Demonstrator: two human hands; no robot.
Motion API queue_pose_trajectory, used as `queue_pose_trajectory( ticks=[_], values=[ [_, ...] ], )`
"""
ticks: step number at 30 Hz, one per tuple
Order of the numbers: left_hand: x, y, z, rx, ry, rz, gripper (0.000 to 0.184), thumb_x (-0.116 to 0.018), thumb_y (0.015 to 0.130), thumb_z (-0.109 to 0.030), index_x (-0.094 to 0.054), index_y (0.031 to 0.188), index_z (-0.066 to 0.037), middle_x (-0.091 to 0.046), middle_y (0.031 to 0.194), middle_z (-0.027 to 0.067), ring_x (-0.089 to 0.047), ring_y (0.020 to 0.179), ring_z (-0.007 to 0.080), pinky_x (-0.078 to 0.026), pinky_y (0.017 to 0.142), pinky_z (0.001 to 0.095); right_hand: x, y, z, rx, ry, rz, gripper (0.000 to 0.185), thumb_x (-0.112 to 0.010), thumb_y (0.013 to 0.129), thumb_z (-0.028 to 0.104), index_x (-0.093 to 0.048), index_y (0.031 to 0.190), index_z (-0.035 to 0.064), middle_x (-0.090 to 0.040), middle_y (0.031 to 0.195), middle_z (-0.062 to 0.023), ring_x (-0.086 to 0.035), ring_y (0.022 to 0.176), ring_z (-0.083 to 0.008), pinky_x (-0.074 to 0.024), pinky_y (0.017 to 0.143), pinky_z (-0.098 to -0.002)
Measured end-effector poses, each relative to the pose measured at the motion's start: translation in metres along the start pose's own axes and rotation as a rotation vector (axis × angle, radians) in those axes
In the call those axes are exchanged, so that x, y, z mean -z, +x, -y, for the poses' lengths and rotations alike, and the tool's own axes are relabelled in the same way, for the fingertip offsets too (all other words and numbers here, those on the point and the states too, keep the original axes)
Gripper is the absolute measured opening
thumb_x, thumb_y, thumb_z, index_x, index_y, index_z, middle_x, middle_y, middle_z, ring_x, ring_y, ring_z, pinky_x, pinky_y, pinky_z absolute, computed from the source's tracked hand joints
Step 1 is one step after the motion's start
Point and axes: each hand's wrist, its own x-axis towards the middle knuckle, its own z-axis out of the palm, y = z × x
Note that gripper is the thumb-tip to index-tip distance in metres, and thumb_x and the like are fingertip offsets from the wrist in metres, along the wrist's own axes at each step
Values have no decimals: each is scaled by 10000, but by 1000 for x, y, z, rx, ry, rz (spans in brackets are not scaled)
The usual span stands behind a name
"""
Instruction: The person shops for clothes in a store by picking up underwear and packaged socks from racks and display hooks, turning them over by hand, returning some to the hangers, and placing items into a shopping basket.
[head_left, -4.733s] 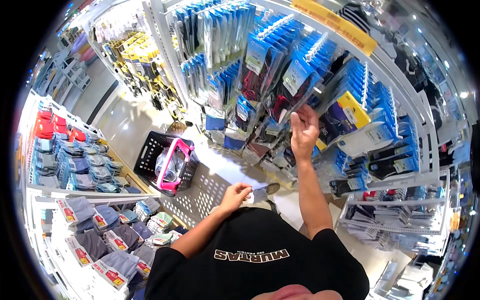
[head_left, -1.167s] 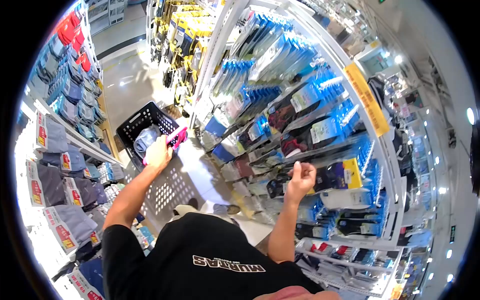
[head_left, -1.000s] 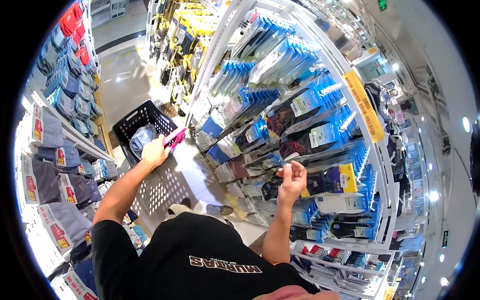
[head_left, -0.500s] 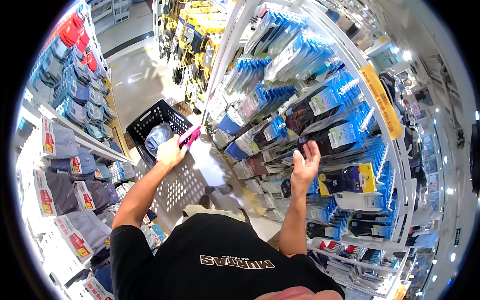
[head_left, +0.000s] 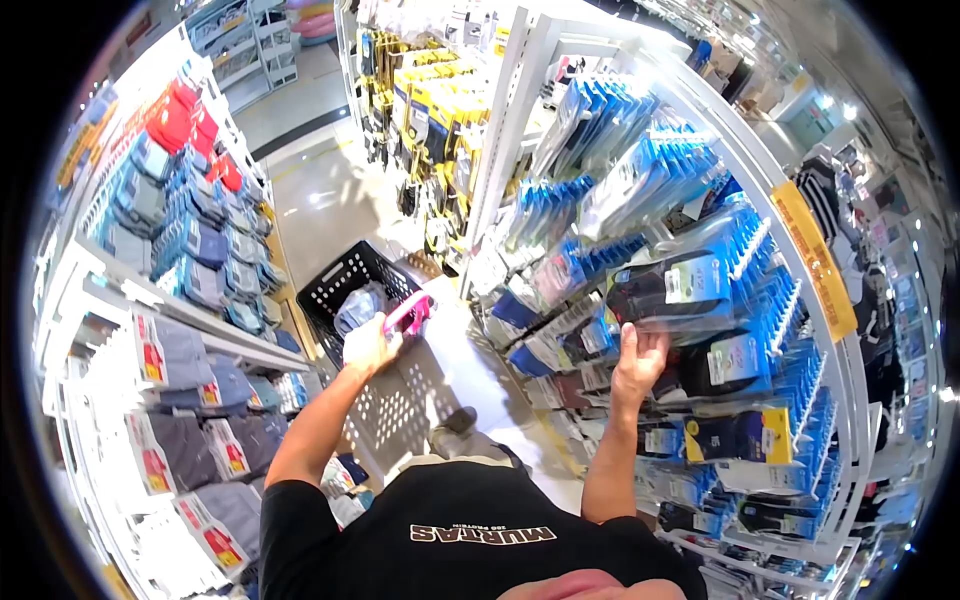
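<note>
Hands [head_left: 368, 345] number two, one gripping one handle [head_left: 407, 310].

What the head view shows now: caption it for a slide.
Left hand on a black shopping basket's pink handle; right hand at a blue-carded hanging packet's lower edge.

the packet [head_left: 675, 288] is glossy plastic, the basket [head_left: 322, 288] matt plastic, its handle [head_left: 403, 312] smooth plastic, the shirt [head_left: 470, 500] matt cloth.
</note>
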Motion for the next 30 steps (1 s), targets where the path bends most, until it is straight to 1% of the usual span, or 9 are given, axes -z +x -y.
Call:
queue_pose_trajectory(
  ticks=[1, 6, 13, 18, 20, 21, 23, 25, 30],
  values=[
    [-6, 8, 11, -27, 6, -33, 376, -639, 809, -415, -537, 930, -74, -647, 736, 182, -657, 669, 377, -534, 629, 476, 0, 5, -6, 13, -24, 0, 248, -609, 931, -3, -493, 1151, 8, -571, 977, -21, -560, 936, -103, -441, 884, -240],
    [3, 35, 33, -62, 41, -68, 342, -654, 798, -365, -561, 934, -66, -649, 718, 167, -655, 630, 353, -531, 569, 453, -18, 23, -15, 18, -56, -172, 173, -660, 919, 39, -593, 1066, -22, -626, 1025, -38, -554, 897, -96, -449, 823, -252],
    [15, 60, 58, 5, 44, -48, 338, -637, 797, -395, -566, 908, -84, -655, 736, 186, -655, 697, 385, -518, 661, 488, -36, 35, -8, -9, -77, -256, 170, -659, 936, 121, -637, 965, -45, -639, 957, -36, -562, 863, -112, -454, 819, -277],
    [21, 72, 68, 70, 112, 39, 338, -609, 829, -391, -563, 971, -87, -678, 835, 181, -661, 740, 378, -519, 691, 482, -18, 27, -23, -30, -90, -112, 190, -659, 914, 55, -640, 1065, -58, -659, 1050, -53, -599, 920, -134, -467, 872, -291],
    [22, 73, 70, 69, 107, 18, 337, -612, 825, -389, -555, 962, -86, -677, 839, 176, -660, 755, 374, -516, 697, 484, -25, 27, -15, 21, -16, -169, 149, -670, 912, 62, -653, 993, -61, -660, 976, -30, -580, 857, -104, -468, 802, -269],
    [25, 73, 69, 68, 95, 19, 341, -619, 819, -387, -553, 950, -80, -676, 852, 169, -659, 775, 368, -514, 704, 485, -8, 23, -23, -65, -197, -145, 148, -682, 908, 78, -663, 922, -68, -661, 888, -28, -545, 785, -80, -452, 720, -255],
    [23, 72, 72, 61, 66, -8, 339, -624, 813, -386, -560, 925, -71, -674, 857, 165, -658, 790, 364, -513, 713, 486, -10, 19, 2, -139, -312, -172, 282, -707, 899, 131, -571, 717, -36, -528, 691, 3, -406, 632, -63, -328, 576, -285],
    [25, 73, 73, 58, 65, -21, 337, -630, 810, -382, -574, 938, -75, -673, 879, 161, -655, 825, 351, -511, 738, 474, -18, 16, 10, 14, -282, -148, 456, -718, 894, 155, -476, 539, 1, -407, 548, 42, -316, 537, -56, -236, 492, -312],
    [27, 74, 70, -33, -32, -149, 388, -673, 801, -358, -629, 1077, -90, -659, 1006, 143, -625, 966, 318, -485, 845, 420, -36, -8, -8, 80, -259, -30, 281, -753, 851, 176, -608, 697, -9, -547, 591, -29, -449, 566, -114, -375, 565, -301]
  ],
)
